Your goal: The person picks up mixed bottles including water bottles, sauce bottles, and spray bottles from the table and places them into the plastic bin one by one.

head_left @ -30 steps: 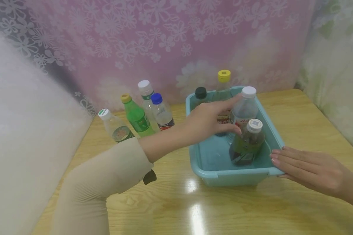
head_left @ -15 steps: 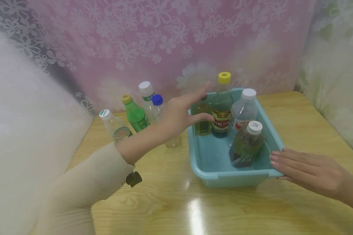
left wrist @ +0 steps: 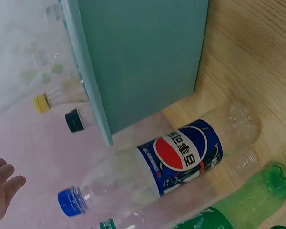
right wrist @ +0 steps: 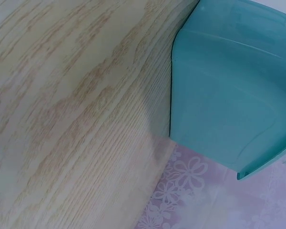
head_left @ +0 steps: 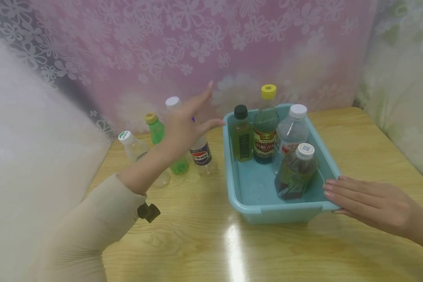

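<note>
My left hand [head_left: 181, 127] hovers at the group of bottles on the left, thumb and fingers spread apart, holding nothing. It partly hides a Pepsi bottle [head_left: 201, 156], a green bottle [head_left: 156, 131] and a white-capped bottle [head_left: 173, 102]. The blue-capped Pepsi bottle lies across the middle of the left wrist view [left wrist: 181, 155]. With straight fingers, my right hand [head_left: 380, 203] rests on the near right corner of a light blue plastic tub [head_left: 285, 214]. Inside the tub stand a dark-capped bottle [head_left: 242, 137], a yellow-capped bottle [head_left: 266, 129], a clear white-capped bottle [head_left: 292, 131] and a dark drink bottle [head_left: 296, 176].
A clear bottle with a white and green cap [head_left: 128, 143] stands farthest left, partly behind my forearm. The wooden table [head_left: 183, 243] reaches a pink floral curtain [head_left: 197, 51] at the back. Pale sheets hang at both sides.
My left hand has moved left, away from the tub to the bottles outside it, uncovering the bottles in the tub. My right hand has stayed on the tub's corner.
</note>
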### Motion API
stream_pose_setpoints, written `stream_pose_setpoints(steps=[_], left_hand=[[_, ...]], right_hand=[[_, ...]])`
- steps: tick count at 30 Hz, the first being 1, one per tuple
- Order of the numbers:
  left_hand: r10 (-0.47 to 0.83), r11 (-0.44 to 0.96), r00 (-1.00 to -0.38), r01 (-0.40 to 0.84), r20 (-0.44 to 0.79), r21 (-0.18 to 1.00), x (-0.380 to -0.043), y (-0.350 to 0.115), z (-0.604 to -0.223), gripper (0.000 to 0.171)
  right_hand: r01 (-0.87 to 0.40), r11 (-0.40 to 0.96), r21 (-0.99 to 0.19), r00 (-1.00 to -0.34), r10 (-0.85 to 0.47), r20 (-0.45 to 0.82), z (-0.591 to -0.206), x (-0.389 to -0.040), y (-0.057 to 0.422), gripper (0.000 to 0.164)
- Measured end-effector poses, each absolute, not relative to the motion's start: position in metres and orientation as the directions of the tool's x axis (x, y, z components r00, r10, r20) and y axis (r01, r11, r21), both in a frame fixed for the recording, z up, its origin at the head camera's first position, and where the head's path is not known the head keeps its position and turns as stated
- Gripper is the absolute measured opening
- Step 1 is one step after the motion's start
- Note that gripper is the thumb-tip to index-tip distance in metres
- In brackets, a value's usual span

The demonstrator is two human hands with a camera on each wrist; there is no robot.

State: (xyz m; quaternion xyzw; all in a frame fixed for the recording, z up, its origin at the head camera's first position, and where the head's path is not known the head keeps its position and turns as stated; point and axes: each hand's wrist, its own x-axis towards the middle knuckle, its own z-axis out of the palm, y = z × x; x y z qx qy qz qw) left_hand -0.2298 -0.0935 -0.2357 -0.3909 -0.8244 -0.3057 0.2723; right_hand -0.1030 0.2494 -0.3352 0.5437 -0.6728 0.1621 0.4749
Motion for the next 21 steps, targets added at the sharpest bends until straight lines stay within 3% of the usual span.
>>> stream_pose_setpoints(steps=[11, 14, 21], left_hand=[[0.313, 0.570, -0.793, 0.597, 0.522, 0.565, -0.243, -0.122, -0.240, 0.084], [0.301, 0.539, -0.828, 0.557, 0.473, 0.632, -0.246, -0.126, -0.243, 0.085], [0.326, 0.628, -0.884, 0.468, 0.335, 0.622, -0.253, -0.131, -0.253, 0.098]], right_hand=[[-0.898, 0.323, 0.299, 0.087, -0.536, 0.840, -0.333, -0.103, 0.244, 0.029], [-0.903, 0.314, 0.293, 0.089, -0.531, 0.843, -0.333, -0.103, 0.244, 0.029], [-0.909, 0.306, 0.285, 0.092, -0.519, 0.850, -0.334, -0.104, 0.243, 0.029]])
